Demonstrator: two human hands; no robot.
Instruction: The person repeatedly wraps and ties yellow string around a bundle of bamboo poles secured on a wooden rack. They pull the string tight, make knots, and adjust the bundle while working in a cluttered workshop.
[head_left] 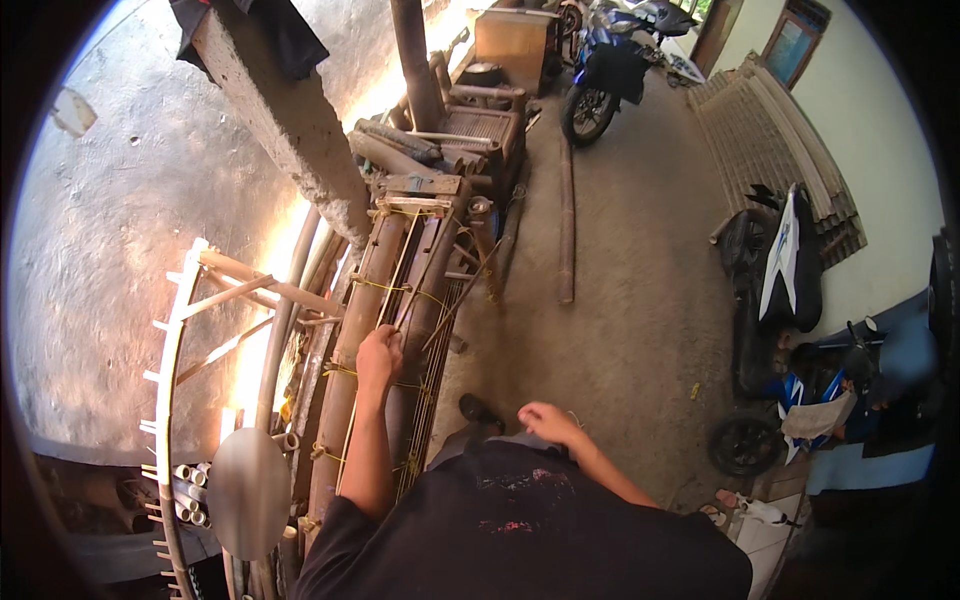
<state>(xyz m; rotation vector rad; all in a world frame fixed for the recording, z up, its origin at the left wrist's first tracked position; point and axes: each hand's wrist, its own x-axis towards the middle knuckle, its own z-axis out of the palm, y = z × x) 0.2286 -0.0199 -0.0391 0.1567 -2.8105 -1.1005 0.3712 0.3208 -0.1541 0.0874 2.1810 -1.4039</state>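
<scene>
My left hand (380, 356) is closed over a long bamboo frame, pinching what looks like the lower end of a thin brown stick (425, 260) that slants up and away. Under it lie thick bamboo poles (372, 262) side by side, with yellow cord (375, 285) tied across them at several places. Thin strips (432, 385) run along the frame's right side. By my lap, apart from the frame, my right hand (545, 421) has its fingers curled in. Whether anything is inside them is hidden.
A concrete pillar (285, 120) leans in at the left, near a curved bamboo rack with pegs (165, 400). Bamboo pieces (395, 150) are heaped beyond the frame. A single pole (567, 220) lies on the floor. Motorcycles (590, 110) and rolled woven mats (775, 140) stand farther off.
</scene>
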